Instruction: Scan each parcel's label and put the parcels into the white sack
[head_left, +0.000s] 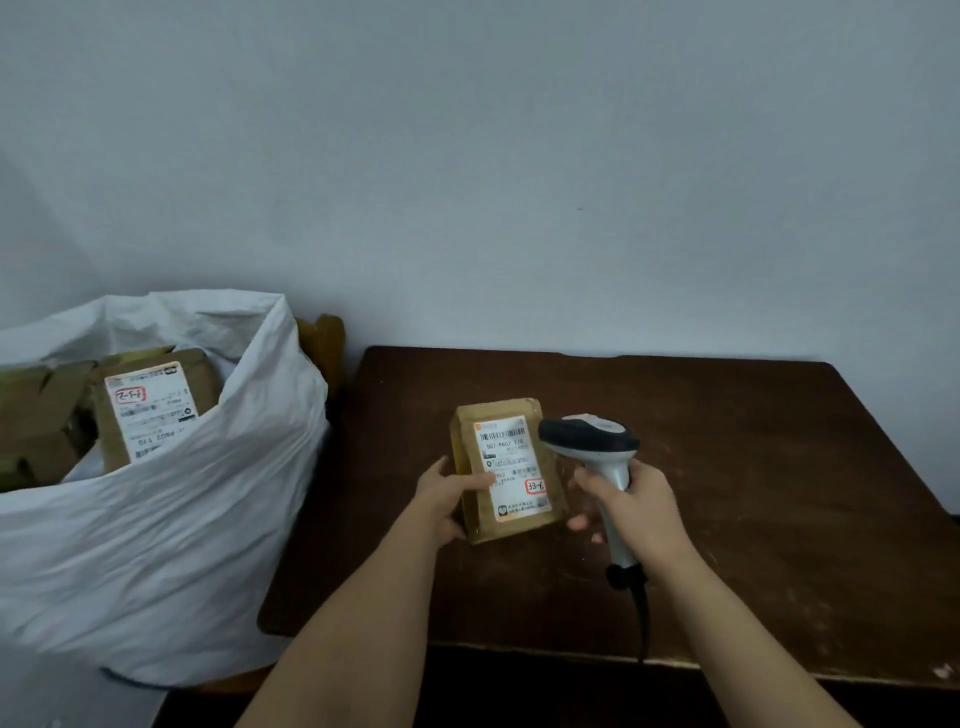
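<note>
Both forearms and hands are bare, sleeveless.

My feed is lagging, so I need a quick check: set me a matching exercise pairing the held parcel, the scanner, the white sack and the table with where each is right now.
Things:
1. held parcel
2. barcode scanner
3. white sack
4. table

Places:
A. in the right hand
B. left of the table, holding parcels
C. in the left hand
D. under both hands

Pairs: 1-C, 2-A, 3-B, 4-D
</note>
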